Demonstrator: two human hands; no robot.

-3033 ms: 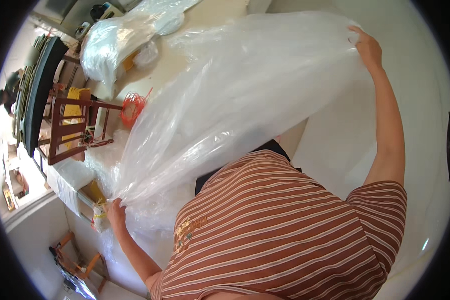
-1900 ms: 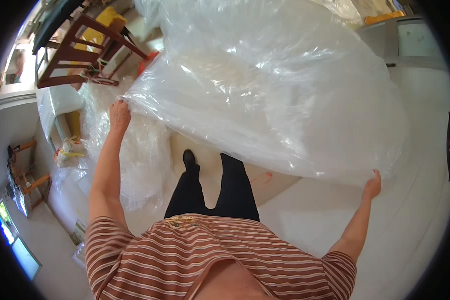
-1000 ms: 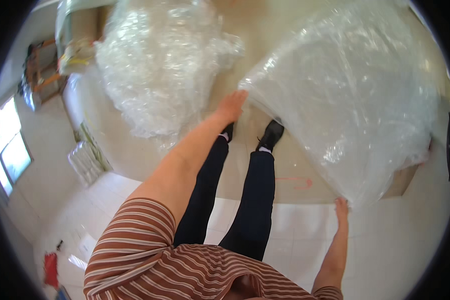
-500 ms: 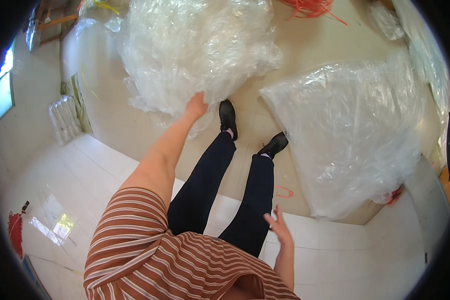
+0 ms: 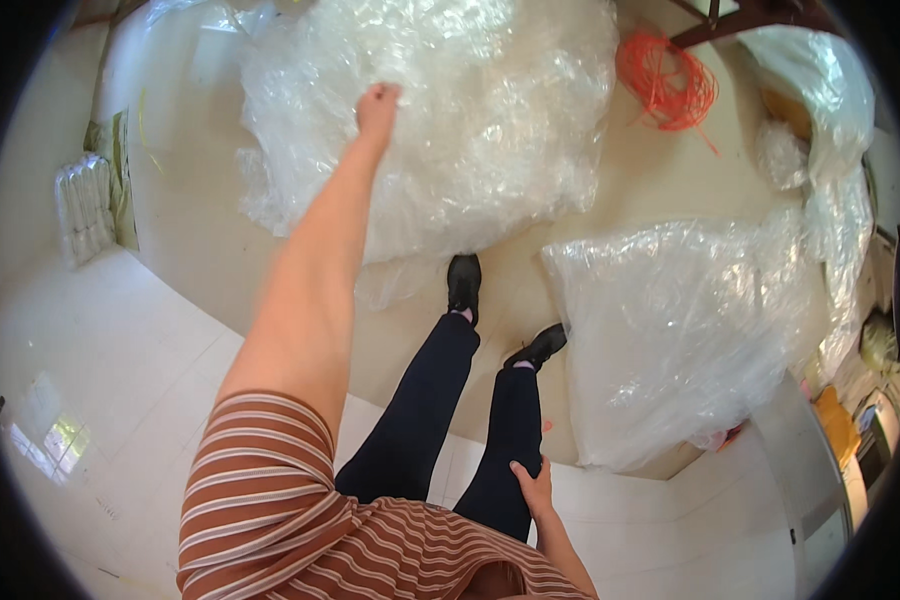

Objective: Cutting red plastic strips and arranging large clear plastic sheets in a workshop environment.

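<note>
A large crumpled heap of clear plastic film (image 5: 470, 140) lies on the floor in front of me. My left hand (image 5: 377, 115) reaches out over its left part, with the arm stretched forward. The fingers are curled closed against the film, and what they hold, if anything, is too blurred to make out. My right hand (image 5: 536, 488) rests on my right leg (image 5: 505, 440) near the knee, thumb and fingers apart and nothing in it. A second, flatter sheet of clear plastic film (image 5: 680, 340) is spread on the floor to my right.
A coil of red-orange twine (image 5: 667, 82) lies beyond the heap on the right. Farther right hangs more clear film (image 5: 840, 210) near a grey panel (image 5: 805, 450). A bundle of plastic-wrapped packs (image 5: 85, 210) stands at the left. Both my shoes (image 5: 464, 285) are close to the heap.
My left hand has moved forward from the heap's near edge to farther over it. My right hand has come down onto my leg. The view has tilted up, showing more of the twine.
</note>
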